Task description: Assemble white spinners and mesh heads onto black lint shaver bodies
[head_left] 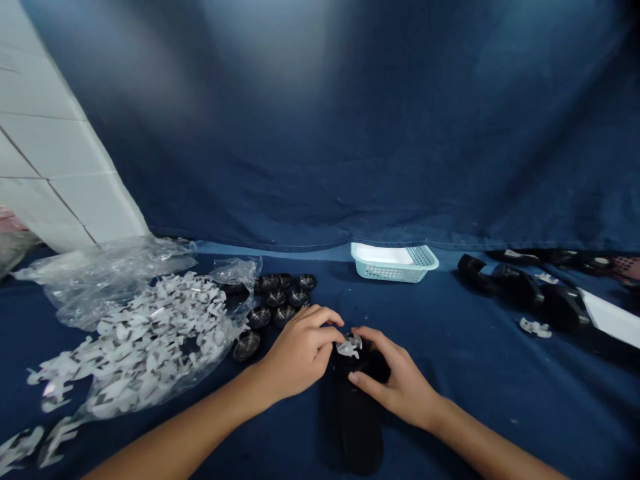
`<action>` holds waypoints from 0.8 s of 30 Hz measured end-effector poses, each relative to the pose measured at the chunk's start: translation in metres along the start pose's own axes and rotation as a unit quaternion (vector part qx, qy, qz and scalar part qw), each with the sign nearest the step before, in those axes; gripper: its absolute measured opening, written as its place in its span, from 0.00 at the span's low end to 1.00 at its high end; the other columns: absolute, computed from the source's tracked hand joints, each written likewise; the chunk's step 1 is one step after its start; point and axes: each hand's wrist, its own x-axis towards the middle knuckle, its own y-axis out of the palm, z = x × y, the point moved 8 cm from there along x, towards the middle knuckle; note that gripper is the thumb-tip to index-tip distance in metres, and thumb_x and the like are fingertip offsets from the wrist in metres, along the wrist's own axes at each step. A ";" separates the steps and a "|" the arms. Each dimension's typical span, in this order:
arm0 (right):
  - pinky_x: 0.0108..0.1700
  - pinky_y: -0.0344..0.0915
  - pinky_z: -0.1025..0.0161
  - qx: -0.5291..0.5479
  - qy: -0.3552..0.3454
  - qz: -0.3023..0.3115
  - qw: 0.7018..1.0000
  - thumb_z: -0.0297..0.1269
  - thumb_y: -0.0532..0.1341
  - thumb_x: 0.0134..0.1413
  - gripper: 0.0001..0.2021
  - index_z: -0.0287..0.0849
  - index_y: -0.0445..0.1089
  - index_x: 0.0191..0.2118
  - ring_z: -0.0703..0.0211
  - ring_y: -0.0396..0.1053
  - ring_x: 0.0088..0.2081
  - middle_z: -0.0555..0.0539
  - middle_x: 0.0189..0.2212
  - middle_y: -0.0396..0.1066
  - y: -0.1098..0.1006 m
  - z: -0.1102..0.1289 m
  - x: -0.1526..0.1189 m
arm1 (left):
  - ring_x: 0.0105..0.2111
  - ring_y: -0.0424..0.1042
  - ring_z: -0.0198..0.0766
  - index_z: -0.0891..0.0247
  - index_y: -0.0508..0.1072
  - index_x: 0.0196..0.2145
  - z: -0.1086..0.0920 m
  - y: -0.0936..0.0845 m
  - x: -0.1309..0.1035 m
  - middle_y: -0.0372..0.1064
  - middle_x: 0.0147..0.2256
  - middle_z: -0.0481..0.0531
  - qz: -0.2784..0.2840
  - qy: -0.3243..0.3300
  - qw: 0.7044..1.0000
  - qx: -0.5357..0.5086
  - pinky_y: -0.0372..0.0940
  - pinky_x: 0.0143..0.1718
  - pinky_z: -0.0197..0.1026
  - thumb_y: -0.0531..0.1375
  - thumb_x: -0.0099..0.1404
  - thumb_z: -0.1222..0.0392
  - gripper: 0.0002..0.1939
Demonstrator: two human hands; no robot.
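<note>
Near the front centre lies a long black object [361,427], and at its far end a small whitish plastic piece [350,346] sits on a dark round part. My left hand [305,348] has its thumb and fingers closed together at the left edge of the whitish piece. My right hand [395,380] curves round the right side of the dark part, thumb in front and forefinger behind, holding it. Left of my hands stand several round black pieces [259,318]. A large heap of similar whitish plastic pieces [150,333] spreads over a clear bag at the left.
A light blue basket [395,272] with something white inside stands at the back, by a dark blue curtain [350,133]. At the right lie black objects [517,285], a loose whitish piece and a white board [611,319]. White tiles [55,147] show at the left.
</note>
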 end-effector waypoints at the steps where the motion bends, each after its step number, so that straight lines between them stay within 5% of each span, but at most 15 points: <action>1: 0.55 0.63 0.48 0.000 -0.003 0.000 1.000 0.39 0.65 0.55 0.27 0.52 0.58 0.58 0.49 0.66 0.54 0.46 0.55 0.67 0.000 0.001 0.000 | 0.44 0.69 0.42 0.60 0.78 0.37 0.000 0.000 0.000 0.71 0.43 0.53 -0.001 0.001 1.000 -0.003 0.64 0.48 0.48 0.50 0.63 0.75 0.19; 9: 0.52 0.66 0.54 0.012 -0.016 0.000 1.000 0.37 0.65 0.54 0.21 0.51 0.61 0.53 0.52 0.69 0.49 0.48 0.49 0.71 -0.002 0.007 0.002 | 0.41 0.69 0.42 0.59 0.78 0.36 -0.001 0.001 0.002 0.74 0.39 0.52 -0.002 -0.010 1.000 -0.027 0.64 0.46 0.48 0.51 0.63 0.73 0.18; 15: 0.54 0.65 0.53 0.015 -0.027 0.007 1.000 0.38 0.65 0.56 0.20 0.50 0.61 0.53 0.52 0.68 0.52 0.47 0.51 0.70 -0.002 0.009 0.000 | 0.37 0.71 0.41 0.60 0.78 0.32 0.001 -0.001 0.004 0.74 0.37 0.50 -0.011 -0.066 0.995 -0.073 0.64 0.46 0.49 0.60 0.62 0.64 0.06; 24: 0.55 0.65 0.53 0.016 -0.026 0.006 1.000 0.38 0.66 0.56 0.19 0.50 0.64 0.52 0.53 0.68 0.54 0.46 0.52 0.70 -0.003 0.007 0.000 | 0.40 0.73 0.39 0.60 0.77 0.26 0.014 0.008 0.003 0.75 0.38 0.49 0.003 -0.129 0.980 -0.149 0.65 0.46 0.45 0.64 0.61 0.63 0.05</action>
